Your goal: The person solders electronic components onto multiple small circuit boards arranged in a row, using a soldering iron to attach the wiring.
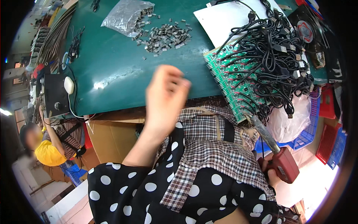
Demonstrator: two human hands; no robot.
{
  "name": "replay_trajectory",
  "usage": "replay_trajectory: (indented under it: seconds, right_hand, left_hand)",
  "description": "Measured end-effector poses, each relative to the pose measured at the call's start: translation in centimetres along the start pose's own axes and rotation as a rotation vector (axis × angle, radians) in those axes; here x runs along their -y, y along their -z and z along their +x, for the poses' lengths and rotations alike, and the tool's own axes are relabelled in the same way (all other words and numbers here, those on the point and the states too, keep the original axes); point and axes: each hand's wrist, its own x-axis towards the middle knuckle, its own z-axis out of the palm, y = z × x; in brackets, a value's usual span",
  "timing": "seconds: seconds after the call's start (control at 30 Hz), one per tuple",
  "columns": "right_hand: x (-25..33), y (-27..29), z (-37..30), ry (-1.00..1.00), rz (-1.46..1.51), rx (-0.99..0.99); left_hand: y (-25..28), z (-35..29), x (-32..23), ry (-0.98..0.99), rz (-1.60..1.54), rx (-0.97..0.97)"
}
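Note:
My left hand point(166, 95) hovers over the near edge of the green table point(112, 52), blurred, its fingers curled toward the thumb. Whether anything small is in that grip is hidden. Low at the right, my right hand point(273, 178) is wrapped round the dark red handle of a soldering gun point(285, 166). Its long grey barrel points up-left, the tip at the near corner of a green circuit board panel point(233, 80). Black USB cables point(266, 56) are joined to the panel and lie heaped over its right side. Small metal connectors point(167, 37) lie in a loose pile farther back.
A clear plastic bag point(125, 16) lies beside the connectors. At the left edge stands a black control box point(56, 93) with a white corded piece point(69, 85). A blue basket point(307, 130) with a plastic bag sits at right. Another person point(52, 149) is at the far left.

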Motion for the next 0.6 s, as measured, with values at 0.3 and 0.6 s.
replay_trajectory:
  seconds: [0.3, 0.6]
  right_hand:
    - [2.7, -1.3, 2.1, -0.019, -0.228, -0.025]
    - [2.1, -0.6, 1.2, -0.034, -0.308, -0.061]
  left_hand:
    - [7.8, 5.2, 1.6, -0.222, 0.739, -0.339]
    - [6.6, 6.0, -0.7, -0.364, 1.068, -0.130]
